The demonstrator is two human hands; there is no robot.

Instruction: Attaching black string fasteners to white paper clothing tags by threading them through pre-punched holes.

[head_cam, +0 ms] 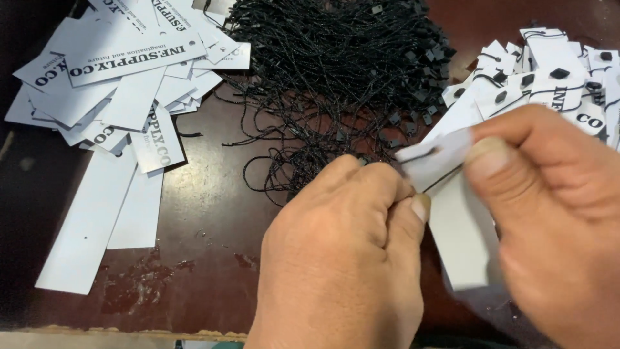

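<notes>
Currently your right hand [555, 213] pinches one white tag [452, 194] while your left hand [349, 258] pinches a black string [413, 157]; strung tags [555, 77] sit right, unstrung tags [116, 84] outnumber them left.

The left hand [342, 258] is curled into a loose fist, back upward, thumb pressed along the forefinger in a pinch. The right hand [555, 213] comes in from the right edge, slightly blurred, its thumb flat and fingers closed in a pinch just beside the left thumb tip.
</notes>
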